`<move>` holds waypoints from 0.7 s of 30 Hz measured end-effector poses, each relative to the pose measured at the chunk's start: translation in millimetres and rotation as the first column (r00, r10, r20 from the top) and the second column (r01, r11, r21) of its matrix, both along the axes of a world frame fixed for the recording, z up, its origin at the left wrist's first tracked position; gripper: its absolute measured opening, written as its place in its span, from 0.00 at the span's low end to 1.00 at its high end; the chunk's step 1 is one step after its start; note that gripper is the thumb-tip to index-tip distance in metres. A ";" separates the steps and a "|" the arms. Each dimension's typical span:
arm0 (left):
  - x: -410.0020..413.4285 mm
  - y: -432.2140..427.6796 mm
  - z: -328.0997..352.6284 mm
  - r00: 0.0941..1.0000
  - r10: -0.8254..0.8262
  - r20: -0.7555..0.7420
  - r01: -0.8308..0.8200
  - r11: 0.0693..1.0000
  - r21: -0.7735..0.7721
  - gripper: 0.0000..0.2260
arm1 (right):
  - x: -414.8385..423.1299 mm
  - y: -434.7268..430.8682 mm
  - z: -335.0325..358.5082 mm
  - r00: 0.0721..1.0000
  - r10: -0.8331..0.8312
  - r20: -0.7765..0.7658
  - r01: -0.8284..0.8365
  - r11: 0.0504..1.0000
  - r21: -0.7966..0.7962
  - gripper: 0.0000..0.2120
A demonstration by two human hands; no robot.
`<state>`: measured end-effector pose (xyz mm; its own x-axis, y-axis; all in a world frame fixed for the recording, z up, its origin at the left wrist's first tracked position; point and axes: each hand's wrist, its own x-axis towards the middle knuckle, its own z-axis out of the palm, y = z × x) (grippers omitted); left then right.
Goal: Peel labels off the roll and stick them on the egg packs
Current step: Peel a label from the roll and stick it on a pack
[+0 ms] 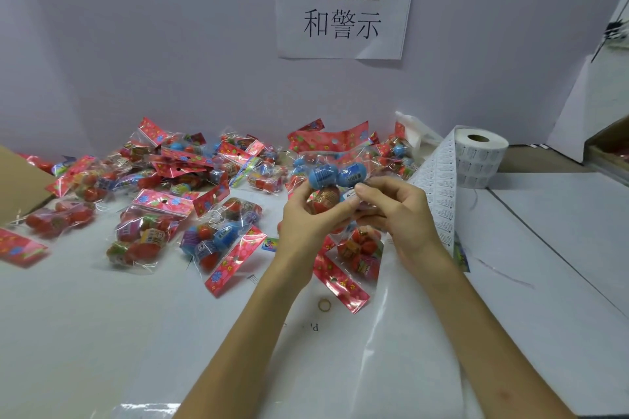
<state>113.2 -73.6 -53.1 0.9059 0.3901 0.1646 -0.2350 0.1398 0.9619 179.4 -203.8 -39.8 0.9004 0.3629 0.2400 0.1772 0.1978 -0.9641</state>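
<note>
I hold one egg pack (332, 177) upright above the table, a clear bag with blue and red eggs and a red flowered header. My left hand (311, 218) grips its lower part from the left. My right hand (391, 211) pinches a small white label (350, 194) against the front of the pack. The label roll (478, 160) stands at the right, and its strip of labels (439, 194) hangs down behind my right hand. Another egg pack (357, 255) lies under my hands.
Several egg packs (177, 187) are heaped across the back and left of the white table. A cardboard flap (18, 180) juts in at the left edge. A paper sign (343, 3) hangs on the wall. A rubber band (324, 305) lies near my left forearm.
</note>
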 end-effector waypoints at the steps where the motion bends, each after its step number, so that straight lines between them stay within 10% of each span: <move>1: 0.4 0.7 -0.9 1.000 -0.002 -0.002 0.002 1.000 0.006 0.23 | 0.3 -0.3 -0.5 1.000 -0.008 0.003 0.008 1.000 -0.006 0.04; 21: -0.8 4.4 -0.2 1.000 -0.018 0.009 0.019 0.998 -0.065 0.17 | 2.4 0.4 -3.5 0.990 0.004 0.143 0.009 0.996 -0.093 0.04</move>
